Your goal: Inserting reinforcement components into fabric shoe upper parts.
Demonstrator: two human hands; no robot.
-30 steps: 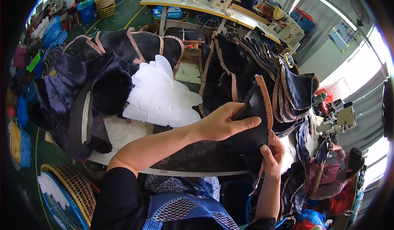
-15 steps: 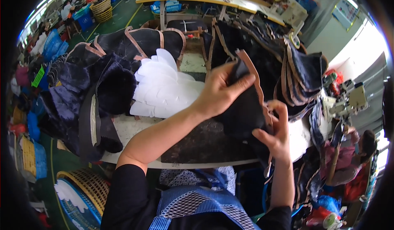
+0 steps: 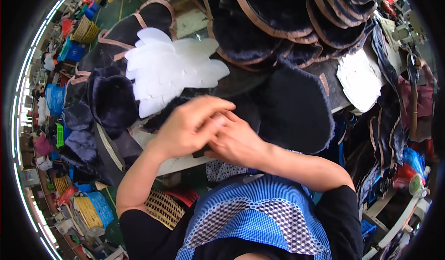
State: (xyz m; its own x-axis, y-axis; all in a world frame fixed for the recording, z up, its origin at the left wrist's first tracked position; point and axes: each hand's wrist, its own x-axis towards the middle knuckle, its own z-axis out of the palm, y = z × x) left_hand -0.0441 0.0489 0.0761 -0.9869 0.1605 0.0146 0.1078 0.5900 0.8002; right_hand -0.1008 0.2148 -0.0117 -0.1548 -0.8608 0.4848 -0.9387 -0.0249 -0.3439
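Note:
My two hands meet over the front edge of the table, in front of the white pile. My left hand (image 3: 187, 125) curls over the fingertips of my right hand (image 3: 238, 139), both slightly blurred. Their fingers are bent inward; whatever lies between them is hidden. Just right of them a rounded black piece with a fuzzy edge (image 3: 296, 109) lies flat. Under and beside my left hand is a dark plush piece (image 3: 160, 116). A stack of white leaf-shaped sheets (image 3: 169, 70) lies beyond my hands.
Black plush pieces with brown edging (image 3: 273, 14) are heaped at the far right. More white sheets (image 3: 359, 81) lie at the table's right end. Dark plush pieces (image 3: 111, 100) hang over the left side. A woven basket (image 3: 164, 209) stands below the table.
The black piece with a brown strip, held up in both hands before, is no longer raised. My hands have come together lower and further left. The view has tilted down.

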